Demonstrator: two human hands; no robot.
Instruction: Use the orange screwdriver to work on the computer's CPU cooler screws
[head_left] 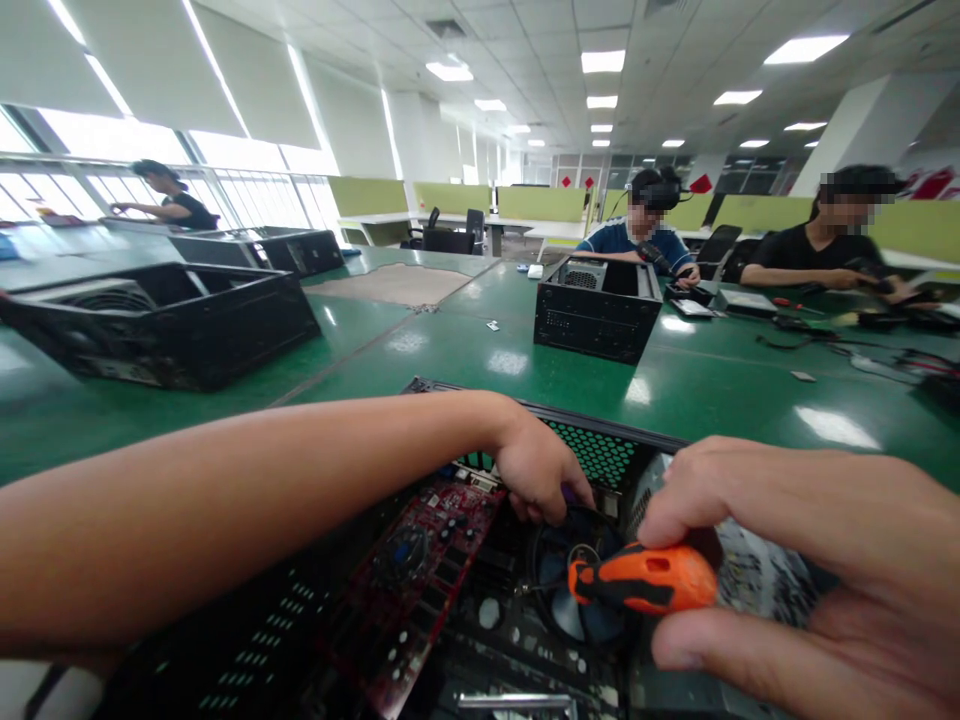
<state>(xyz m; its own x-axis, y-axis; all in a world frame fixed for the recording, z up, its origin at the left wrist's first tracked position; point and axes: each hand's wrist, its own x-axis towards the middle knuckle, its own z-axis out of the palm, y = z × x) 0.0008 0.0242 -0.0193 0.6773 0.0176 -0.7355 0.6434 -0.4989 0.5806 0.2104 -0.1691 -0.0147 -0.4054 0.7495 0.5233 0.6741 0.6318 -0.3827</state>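
Working, by my guess, a screwdriver step at the fan (568, 618): my right hand (817, 540) has an orange screwdriver (660, 580) lying across it, inside the nearest computer case (622, 424) on the green counter (450, 345). Tip's too blurry to tell if it's seated. Right grip: a finger at the handle's top edge, thumb apart below; can't tell whether the rest clamps it. Left hand (536, 465) curls down at the fan's rim, fingertips part-hidden, so can't tell if that grip is together. Next move, I'd say, calls for a sure hold on the handle and a square tip, left hand steadying.

Counts: screwdriver in hand, one; fan, one; red circuit board (435, 600) beside it, one; computer cases, four: mine, a near-left case (187, 345), a far-left case (315, 252), a case ahead (592, 320). Co-workers, three: one far left (191, 210), two at right (814, 245).
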